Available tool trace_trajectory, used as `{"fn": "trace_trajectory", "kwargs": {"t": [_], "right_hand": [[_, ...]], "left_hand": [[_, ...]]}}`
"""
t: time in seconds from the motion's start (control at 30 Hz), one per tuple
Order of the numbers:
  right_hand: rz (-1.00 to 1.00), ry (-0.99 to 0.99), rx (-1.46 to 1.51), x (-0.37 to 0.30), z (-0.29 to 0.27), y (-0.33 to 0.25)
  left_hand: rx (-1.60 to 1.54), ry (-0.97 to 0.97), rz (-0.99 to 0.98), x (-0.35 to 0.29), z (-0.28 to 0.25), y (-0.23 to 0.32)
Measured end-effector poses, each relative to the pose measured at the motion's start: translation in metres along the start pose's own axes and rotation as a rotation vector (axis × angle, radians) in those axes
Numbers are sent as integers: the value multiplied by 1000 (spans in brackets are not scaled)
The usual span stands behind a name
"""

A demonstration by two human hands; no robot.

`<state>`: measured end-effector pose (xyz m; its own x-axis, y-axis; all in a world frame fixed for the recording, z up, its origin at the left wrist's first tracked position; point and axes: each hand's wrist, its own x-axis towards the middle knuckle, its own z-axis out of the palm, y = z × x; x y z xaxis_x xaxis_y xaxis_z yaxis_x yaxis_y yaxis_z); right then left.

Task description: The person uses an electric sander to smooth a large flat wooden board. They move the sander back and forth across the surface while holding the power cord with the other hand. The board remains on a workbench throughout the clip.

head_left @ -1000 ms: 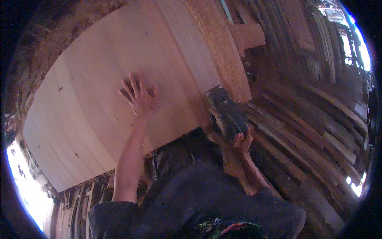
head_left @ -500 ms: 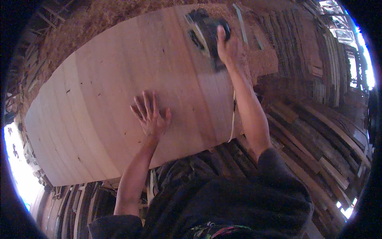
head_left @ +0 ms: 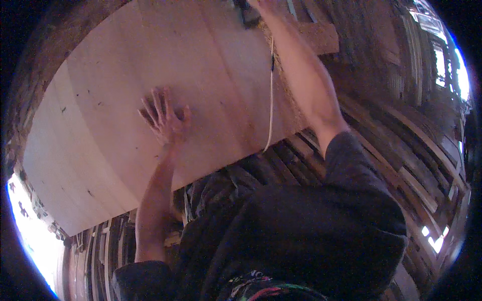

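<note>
Left grip (head_left: 169, 124) planted palm-down, fingers fanned wide, holding nothing, right there on the broad wooden panel (head_left: 110, 135)! Over on the far right, the right grip (head_left: 262, 5) is up against a dark handheld power tool (head_left: 247, 18), which sits at the panel's far right; the picture's edge cuts both off, so I can't tell how those fingers close. A pale cord (head_left: 271, 103) runs down towards the near edge, long timber strips (head_left: 396, 160) lying to the right.
</note>
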<state>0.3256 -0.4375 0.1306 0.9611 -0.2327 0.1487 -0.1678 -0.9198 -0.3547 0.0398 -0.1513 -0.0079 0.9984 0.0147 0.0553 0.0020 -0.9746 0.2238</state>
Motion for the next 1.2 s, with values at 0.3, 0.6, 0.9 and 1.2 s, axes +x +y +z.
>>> {"fn": "trace_trajectory", "kwargs": {"t": [0.3, 0.6, 0.9, 1.2], "right_hand": [[201, -97, 482, -385, -88, 204], [258, -181, 343, -524, -104, 275], [64, -24, 363, -236, -56, 142], [-111, 159, 347, 57, 55, 50]], "left_hand": [[55, 60, 38, 4, 9, 0], [161, 65, 11, 2, 18, -4], [61, 58, 9, 1, 1, 1], [5, -24, -26, 6, -14, 8]]}}
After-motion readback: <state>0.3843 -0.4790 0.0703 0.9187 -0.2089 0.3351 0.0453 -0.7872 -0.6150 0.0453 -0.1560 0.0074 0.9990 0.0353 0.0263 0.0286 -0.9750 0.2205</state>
